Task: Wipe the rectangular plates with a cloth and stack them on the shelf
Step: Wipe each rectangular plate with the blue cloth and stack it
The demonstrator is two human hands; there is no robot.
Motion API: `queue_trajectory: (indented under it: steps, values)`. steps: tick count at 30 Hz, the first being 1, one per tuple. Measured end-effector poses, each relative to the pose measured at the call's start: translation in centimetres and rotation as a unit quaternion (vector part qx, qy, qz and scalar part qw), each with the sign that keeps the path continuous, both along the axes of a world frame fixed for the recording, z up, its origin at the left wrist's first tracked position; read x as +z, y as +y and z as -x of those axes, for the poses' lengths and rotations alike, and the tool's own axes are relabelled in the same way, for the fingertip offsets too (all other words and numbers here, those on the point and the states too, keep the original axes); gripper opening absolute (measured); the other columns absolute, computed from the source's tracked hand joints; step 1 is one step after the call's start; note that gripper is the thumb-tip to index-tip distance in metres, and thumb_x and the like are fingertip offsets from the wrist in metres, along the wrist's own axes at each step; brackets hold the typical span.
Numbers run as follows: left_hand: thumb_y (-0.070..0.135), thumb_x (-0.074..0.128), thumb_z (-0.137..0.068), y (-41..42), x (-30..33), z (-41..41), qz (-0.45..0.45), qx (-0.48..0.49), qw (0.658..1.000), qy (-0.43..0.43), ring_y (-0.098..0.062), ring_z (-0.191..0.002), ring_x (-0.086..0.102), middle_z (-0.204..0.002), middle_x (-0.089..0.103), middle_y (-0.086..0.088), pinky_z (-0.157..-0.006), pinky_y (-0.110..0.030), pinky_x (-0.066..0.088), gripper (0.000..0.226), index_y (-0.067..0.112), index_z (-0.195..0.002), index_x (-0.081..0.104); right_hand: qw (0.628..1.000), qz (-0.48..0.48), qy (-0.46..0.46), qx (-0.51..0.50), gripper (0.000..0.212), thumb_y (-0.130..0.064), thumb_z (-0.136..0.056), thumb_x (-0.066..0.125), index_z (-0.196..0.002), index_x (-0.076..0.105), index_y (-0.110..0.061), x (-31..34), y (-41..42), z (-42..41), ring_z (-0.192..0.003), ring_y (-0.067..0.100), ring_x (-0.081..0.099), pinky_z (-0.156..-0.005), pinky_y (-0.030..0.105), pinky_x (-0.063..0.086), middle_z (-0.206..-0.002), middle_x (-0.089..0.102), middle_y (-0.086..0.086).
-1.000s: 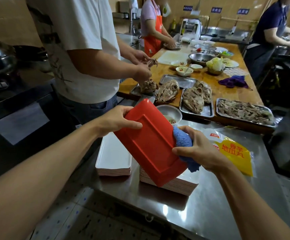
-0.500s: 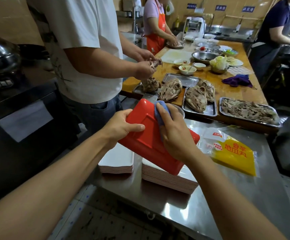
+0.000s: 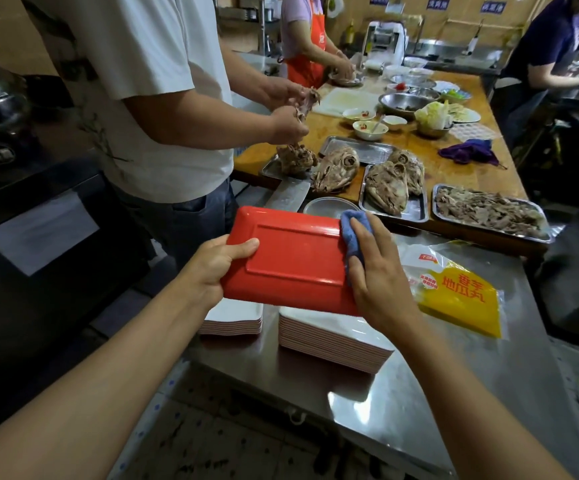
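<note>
Midway, my left hand (image 3: 211,268) grips the red plate (image 3: 288,261), my right hand (image 3: 376,275) presses the blue cloth (image 3: 352,233) on its underside, two stacks (image 3: 333,337) unshelved

Plate (image 3: 291,261) top side hidden.
</note>
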State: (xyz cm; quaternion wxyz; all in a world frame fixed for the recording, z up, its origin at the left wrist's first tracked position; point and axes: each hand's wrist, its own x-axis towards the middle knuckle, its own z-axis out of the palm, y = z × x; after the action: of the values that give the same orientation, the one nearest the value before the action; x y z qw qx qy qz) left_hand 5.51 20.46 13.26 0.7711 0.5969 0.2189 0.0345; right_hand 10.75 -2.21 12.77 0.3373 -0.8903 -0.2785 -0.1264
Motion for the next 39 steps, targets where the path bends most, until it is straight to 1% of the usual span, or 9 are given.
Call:
queue_trajectory:
  steps: [5, 11, 17, 20, 24, 27, 30, 35, 39]
  values:
    - [0.016, 0.062, -0.087, -0.6, -0.6, -0.5, 0.064, 0.03, 0.997, 0.033, -0.023, -0.073, 0.067, -0.079, 0.071, -0.006, -0.061, -0.037, 0.052, 0.009, 0.017, -0.097, 0.062, 1.0, 0.008, -0.006, 0.028, 0.054, -0.02, -0.093, 0.037, -0.146, 0.031, -0.013, -1.3, -1.8, 1.7, -0.141, 0.016, 0.02, -0.117, 0.027, 0.014, -0.153, 0.023, 0.005]
    - [0.019, 0.057, -0.092, -1.7, -0.9, -0.5, 0.139, 0.047, 0.988, 0.054, -0.022, -0.069, 0.068, -0.067, 0.072, -0.004, -0.058, -0.043, 0.05, 0.003, 0.019, -0.09, 0.059, 0.998, 0.011, -0.066, -0.008, 0.044, -0.013, -0.095, 0.044, -0.139, 0.043, -0.005, -3.0, -1.2, 1.9, -0.139, 0.031, 0.028, -0.115, 0.044, 0.024, -0.147, 0.036, 0.014]
    - [0.019, 0.051, -0.095, -3.1, -0.7, 0.0, 0.168, 0.083, 0.981, 0.044, -0.025, -0.077, 0.065, -0.092, 0.067, -0.012, -0.059, -0.044, 0.049, 0.026, 0.014, -0.121, 0.054, 0.993, 0.011, -0.107, 0.045, 0.047, -0.009, -0.094, 0.046, -0.14, 0.041, -0.005, -4.6, 4.5, 4.8, -0.143, 0.029, 0.015, -0.116, 0.044, 0.018, -0.151, 0.03, 0.012]
    - [0.017, 0.044, -0.099, -3.1, -0.9, 0.7, 0.186, 0.095, 0.978, 0.009, -0.023, -0.08, 0.065, -0.095, 0.066, -0.012, -0.064, -0.039, 0.051, 0.023, 0.014, -0.118, 0.055, 0.991, 0.002, -0.1, 0.085, 0.049, -0.008, -0.092, 0.047, -0.14, 0.04, -0.003, -4.5, 7.3, 6.0, -0.143, 0.03, 0.016, -0.116, 0.044, 0.019, -0.15, 0.03, 0.015]
    - [0.01, 0.041, -0.099, -2.7, -1.3, 1.8, 0.162, 0.104, 0.98, -0.05, -0.017, -0.078, 0.068, -0.091, 0.069, -0.007, -0.07, -0.03, 0.056, 0.02, 0.016, -0.1, 0.06, 0.992, 0.011, -0.05, 0.113, 0.05, -0.015, -0.095, 0.046, -0.143, 0.035, -0.005, -3.4, 9.3, 5.8, -0.144, 0.028, 0.017, -0.117, 0.045, 0.017, -0.152, 0.028, 0.014]
    - [0.007, 0.044, -0.097, -1.9, -1.3, 2.7, 0.137, 0.116, 0.981, -0.068, -0.012, -0.07, 0.07, -0.08, 0.072, -0.002, -0.059, -0.026, 0.057, 0.021, 0.018, -0.098, 0.061, 0.988, 0.067, -0.04, 0.13, 0.054, -0.03, -0.096, 0.034, -0.147, 0.026, -0.016, -2.8, 9.8, 4.5, -0.146, 0.02, 0.009, -0.118, 0.042, 0.01, -0.156, 0.019, 0.005]
    - [0.005, 0.044, -0.096, -0.5, -1.0, 3.8, 0.147, 0.114, 0.979, -0.08, -0.014, -0.068, 0.071, -0.077, 0.073, -0.003, -0.057, -0.032, 0.059, 0.021, 0.017, -0.1, 0.06, 0.988, 0.08, -0.02, 0.128, 0.056, -0.035, -0.094, 0.028, -0.148, 0.022, -0.023, -2.6, 9.8, 3.0, -0.146, 0.017, 0.006, -0.118, 0.039, 0.006, -0.158, 0.014, -0.001]
    - [0.004, 0.045, -0.095, 2.2, -0.6, 6.0, 0.156, 0.126, 0.976, -0.082, -0.021, -0.079, 0.069, -0.092, 0.07, -0.008, -0.066, -0.04, 0.057, 0.023, 0.016, -0.108, 0.059, 0.993, 0.069, 0.006, 0.091, 0.051, -0.023, -0.1, 0.037, -0.148, 0.021, -0.015, -3.6, 9.4, 1.0, -0.146, 0.024, 0.005, -0.118, 0.033, 0.002, -0.158, 0.01, 0.007]
    - [0.002, 0.043, -0.096, 3.5, -0.8, 7.1, 0.173, 0.133, 0.972, -0.09, -0.016, -0.068, 0.071, -0.08, 0.073, -0.005, -0.061, -0.035, 0.059, 0.022, 0.015, -0.103, 0.059, 0.991, -0.004, 0.088, 0.097, 0.049, -0.016, -0.1, 0.036, -0.147, 0.023, -0.007, -4.3, 9.8, 1.1, -0.143, 0.023, 0.016, -0.113, 0.019, 0.005, -0.154, 0.018, 0.013]
